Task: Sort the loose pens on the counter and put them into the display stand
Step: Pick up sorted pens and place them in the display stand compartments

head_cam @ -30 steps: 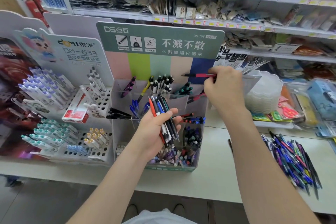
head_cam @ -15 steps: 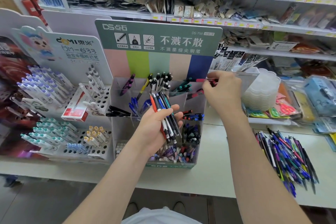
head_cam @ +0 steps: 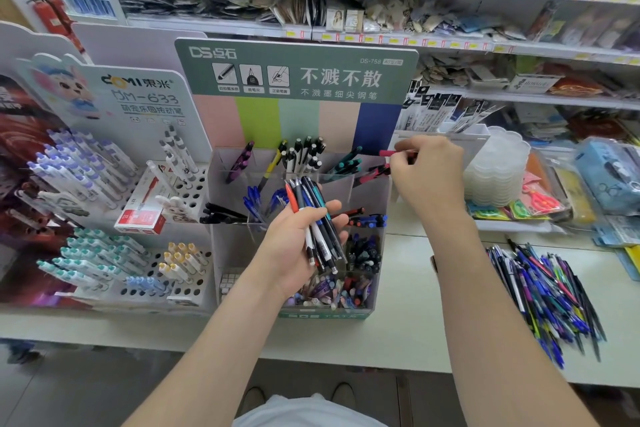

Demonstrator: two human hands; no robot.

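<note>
My left hand [head_cam: 298, 243] grips a bundle of pens [head_cam: 313, 218] with red, white, black and teal barrels, held in front of the green-headed display stand [head_cam: 298, 73]. My right hand [head_cam: 427, 173] pinches a pink-red pen [head_cam: 389, 153] over the stand's top-right compartment [head_cam: 372, 173], where other pink pens lie. The stand's clear compartments hold purple, yellow, black-white, teal, blue and dark pens. A heap of loose pens [head_cam: 543, 295] lies on the white counter [head_cam: 415, 315] to the right.
A white pen display [head_cam: 104, 204] with rows of capped pens and a red box [head_cam: 145, 204] stands to the left. Clear plastic containers [head_cam: 498, 170] and packaged goods sit right of the stand. Stocked shelves fill the background.
My right hand has lowered the pink-red pen toward the stand's top-right compartment. The left hand keeps its bundle almost still.
</note>
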